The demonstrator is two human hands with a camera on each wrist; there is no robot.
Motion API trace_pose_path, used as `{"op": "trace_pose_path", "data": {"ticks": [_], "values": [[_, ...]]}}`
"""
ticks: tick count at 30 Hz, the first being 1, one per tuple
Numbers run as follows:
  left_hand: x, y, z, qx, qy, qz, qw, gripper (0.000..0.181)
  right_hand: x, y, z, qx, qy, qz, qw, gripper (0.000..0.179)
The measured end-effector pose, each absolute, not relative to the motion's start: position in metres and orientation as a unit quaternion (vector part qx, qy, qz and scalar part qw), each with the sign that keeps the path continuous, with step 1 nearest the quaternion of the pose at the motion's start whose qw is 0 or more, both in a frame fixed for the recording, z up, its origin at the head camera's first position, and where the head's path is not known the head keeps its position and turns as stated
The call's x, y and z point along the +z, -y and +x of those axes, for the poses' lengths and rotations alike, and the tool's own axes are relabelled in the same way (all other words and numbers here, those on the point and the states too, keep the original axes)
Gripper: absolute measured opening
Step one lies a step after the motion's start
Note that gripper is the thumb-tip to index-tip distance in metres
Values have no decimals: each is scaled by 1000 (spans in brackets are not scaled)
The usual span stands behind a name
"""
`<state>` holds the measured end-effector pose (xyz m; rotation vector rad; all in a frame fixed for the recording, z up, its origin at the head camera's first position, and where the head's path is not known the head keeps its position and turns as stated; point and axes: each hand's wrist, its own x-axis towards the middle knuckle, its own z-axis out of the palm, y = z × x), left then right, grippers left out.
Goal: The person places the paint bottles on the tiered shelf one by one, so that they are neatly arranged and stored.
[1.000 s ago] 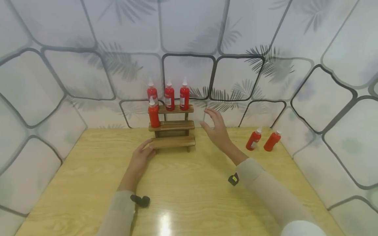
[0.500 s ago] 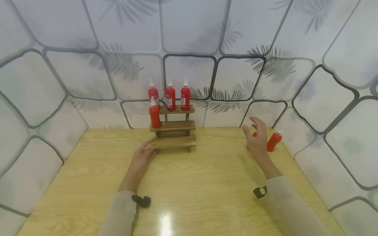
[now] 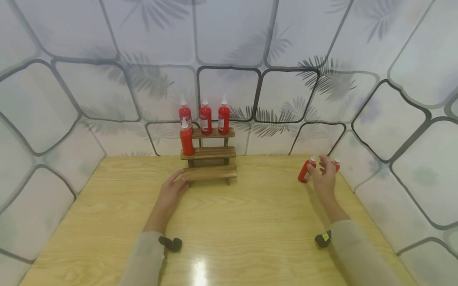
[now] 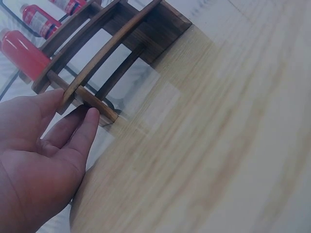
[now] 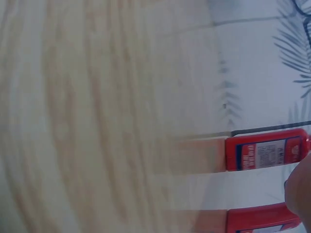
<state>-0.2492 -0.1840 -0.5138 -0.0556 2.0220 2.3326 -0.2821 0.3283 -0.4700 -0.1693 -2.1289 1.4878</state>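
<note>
On the right of the wooden table (image 3: 257, 222), my right hand (image 3: 324, 182) has moved past the left red bottle (image 3: 303, 174) to the right red bottle (image 3: 336, 165), now within reach, grip unclear; my left hand (image 3: 171, 190) holds the wooden shelf (image 3: 214, 172).

Toward half past three in the head view, the red bottles (image 3: 304, 174) look like smooth, glossy plastic. The rack (image 3: 211, 172) is brown, grained wood. The wood-grain tabletop (image 3: 236, 222) is polished — shining brightly at six o'clock — and the sleeves (image 3: 143, 256) are matt cloth.
</note>
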Motion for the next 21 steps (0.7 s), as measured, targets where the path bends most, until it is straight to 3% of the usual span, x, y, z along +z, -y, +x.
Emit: {"op": "trace_pose_path", "data": {"ticks": [8, 21], "values": [[-514, 184, -250, 759, -651, -15, 22, 52, -479, -326, -289, 623, 751, -74, 208, 67], [-513, 183, -250, 768, -640, -17, 24, 51, -485, -322, -293, 623, 756, -49, 195, 64]]}}
